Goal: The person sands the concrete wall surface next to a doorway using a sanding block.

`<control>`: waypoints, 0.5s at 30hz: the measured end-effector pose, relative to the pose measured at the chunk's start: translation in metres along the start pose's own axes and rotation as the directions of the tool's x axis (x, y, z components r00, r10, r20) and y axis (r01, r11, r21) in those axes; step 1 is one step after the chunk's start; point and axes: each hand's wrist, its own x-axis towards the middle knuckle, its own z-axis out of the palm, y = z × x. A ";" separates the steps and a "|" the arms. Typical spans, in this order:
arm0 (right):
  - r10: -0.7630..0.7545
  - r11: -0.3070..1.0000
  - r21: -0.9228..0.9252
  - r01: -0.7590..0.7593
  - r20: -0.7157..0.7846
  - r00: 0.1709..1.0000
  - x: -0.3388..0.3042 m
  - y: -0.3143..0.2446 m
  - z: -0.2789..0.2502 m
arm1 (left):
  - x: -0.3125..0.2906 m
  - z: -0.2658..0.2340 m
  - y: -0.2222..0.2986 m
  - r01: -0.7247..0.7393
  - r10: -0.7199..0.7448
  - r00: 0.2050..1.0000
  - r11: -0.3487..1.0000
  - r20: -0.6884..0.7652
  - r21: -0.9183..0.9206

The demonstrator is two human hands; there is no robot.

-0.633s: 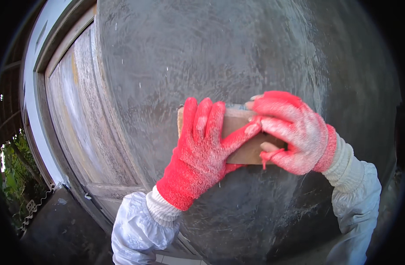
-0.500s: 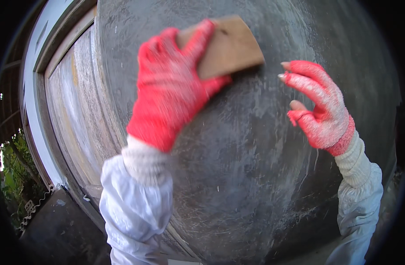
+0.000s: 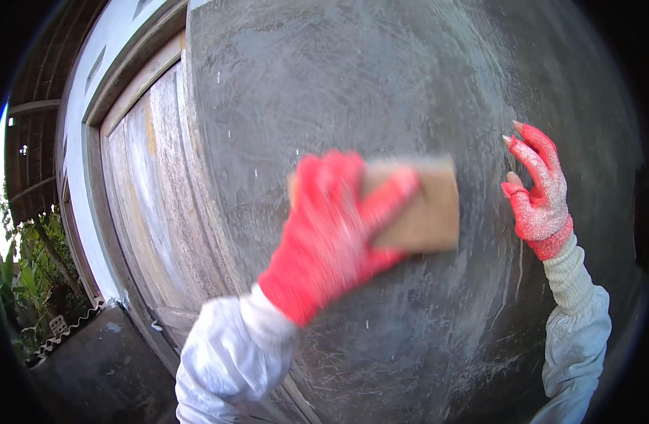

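Observation:
A flat brown rectangle that looks like a sheet of sandpaper (image 3: pixel 427 212) is pressed against the grey plastered wall (image 3: pixel 367 85). My left hand (image 3: pixel 331 226), in a red-coated glove and blurred by motion, grips its left part, with one finger across its face and the thumb at its lower edge. Off to the right, my right hand (image 3: pixel 540 191) has nothing in it. Its fingers are apart and curved, and bare fingertips poke out of the dusty red glove. They are close to the wall; whether they touch it, I cannot tell.
A weathered wooden door or shutter (image 3: pixel 158 191) in a frame stands left of the wall, with a pale bluish-white surround (image 3: pixel 91 141). Green plants (image 3: pixel 34 283) and a low dark wall (image 3: pixel 98 367) are at the far left.
My left hand has moved down and slightly right with the sandpaper. The right hand appears a little farther right and lower, still open. The whole view has shifted, showing more of the door side.

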 end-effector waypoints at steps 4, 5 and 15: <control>-0.027 0.999 0.033 0.028 -0.047 0.999 0.000 0.004 0.016 | 0.054 -0.014 -0.085 0.255 -0.165 0.928 0.935 -0.333 0.248; -0.013 1.000 0.001 0.013 -0.045 0.999 -0.005 0.009 0.016 | 0.052 -0.008 -0.078 0.254 -0.180 0.934 0.942 -0.309 0.220; -0.044 0.993 -0.114 0.042 -0.011 0.999 -0.020 0.022 0.018 | -0.017 0.003 -0.010 -0.088 0.087 0.995 0.996 0.038 0.028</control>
